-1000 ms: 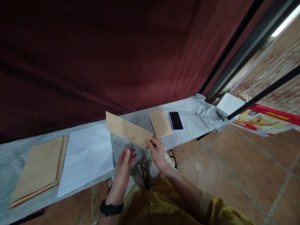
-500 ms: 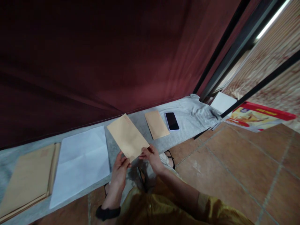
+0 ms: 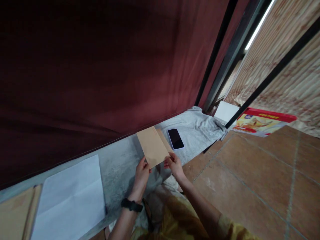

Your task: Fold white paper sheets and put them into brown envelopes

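Between my two hands is a brown paper envelope (image 3: 153, 146), tilted and raised over the cloth-covered bench. My left hand (image 3: 143, 171) pinches its near left corner, and a dark band circles that wrist. At the near right corner, my right hand (image 3: 174, 164) grips the envelope with thumb and fingers. A second brown envelope (image 3: 163, 138) lies beneath it, mostly covered, with only its right side showing. Just to the right of both lies a phone (image 3: 176, 138) with a dark screen.
White paper sheets (image 3: 71, 200) and a stack of larger brown envelopes (image 3: 16, 213) lie at the left on the grey cloth (image 3: 117, 166). A dark red curtain (image 3: 100, 66) hangs behind. Past a black pole (image 3: 270, 75), a printed carton (image 3: 265, 121) rests on the tiled floor (image 3: 250, 173).
Both hands have carried the envelope rightward, from bare cloth to over the second envelope, now largely hidden. The camera view has shifted too.
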`<action>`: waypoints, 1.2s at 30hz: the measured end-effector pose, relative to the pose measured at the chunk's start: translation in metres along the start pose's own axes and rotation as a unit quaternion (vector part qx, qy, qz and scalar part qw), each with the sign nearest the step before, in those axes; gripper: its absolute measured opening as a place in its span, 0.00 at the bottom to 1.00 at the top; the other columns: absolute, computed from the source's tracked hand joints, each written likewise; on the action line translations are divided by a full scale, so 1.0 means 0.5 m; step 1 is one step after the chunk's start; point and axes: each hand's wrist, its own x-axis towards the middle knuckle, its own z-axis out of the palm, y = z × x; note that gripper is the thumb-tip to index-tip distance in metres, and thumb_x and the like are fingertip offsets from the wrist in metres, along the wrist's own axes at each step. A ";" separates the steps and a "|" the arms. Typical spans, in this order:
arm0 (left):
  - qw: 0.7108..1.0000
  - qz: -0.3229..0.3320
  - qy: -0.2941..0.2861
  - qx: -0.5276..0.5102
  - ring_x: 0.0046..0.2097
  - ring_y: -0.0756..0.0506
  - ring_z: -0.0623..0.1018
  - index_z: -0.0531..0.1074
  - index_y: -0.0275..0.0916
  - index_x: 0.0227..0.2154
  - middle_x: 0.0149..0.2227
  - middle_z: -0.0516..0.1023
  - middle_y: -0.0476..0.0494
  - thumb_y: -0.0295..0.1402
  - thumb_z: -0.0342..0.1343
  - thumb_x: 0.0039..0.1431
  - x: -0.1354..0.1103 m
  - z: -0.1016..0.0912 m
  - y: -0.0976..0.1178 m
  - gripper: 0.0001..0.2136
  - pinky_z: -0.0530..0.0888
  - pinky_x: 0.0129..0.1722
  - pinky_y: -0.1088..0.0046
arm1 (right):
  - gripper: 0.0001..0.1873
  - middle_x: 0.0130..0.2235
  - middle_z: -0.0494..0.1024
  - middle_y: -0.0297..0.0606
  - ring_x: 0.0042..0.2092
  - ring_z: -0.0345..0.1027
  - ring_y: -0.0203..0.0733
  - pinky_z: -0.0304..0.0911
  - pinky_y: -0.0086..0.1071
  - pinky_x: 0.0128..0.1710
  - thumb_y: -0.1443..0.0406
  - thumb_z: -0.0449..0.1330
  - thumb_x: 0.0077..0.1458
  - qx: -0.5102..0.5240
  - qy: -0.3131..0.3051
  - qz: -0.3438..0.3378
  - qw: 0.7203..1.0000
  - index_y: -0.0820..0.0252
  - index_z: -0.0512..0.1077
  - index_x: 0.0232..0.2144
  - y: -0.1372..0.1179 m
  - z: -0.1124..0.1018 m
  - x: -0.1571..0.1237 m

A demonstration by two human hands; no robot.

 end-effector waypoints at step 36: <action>0.931 0.045 0.036 0.361 0.36 0.45 0.79 0.74 0.35 0.52 0.35 0.81 0.41 0.27 0.51 0.62 0.062 0.078 -0.016 0.17 0.71 0.38 0.72 | 0.19 0.38 0.83 0.41 0.39 0.78 0.43 0.63 0.27 0.37 0.67 0.53 0.64 -0.427 -0.002 -0.068 0.902 0.60 0.74 0.55 -0.023 -0.074 0.048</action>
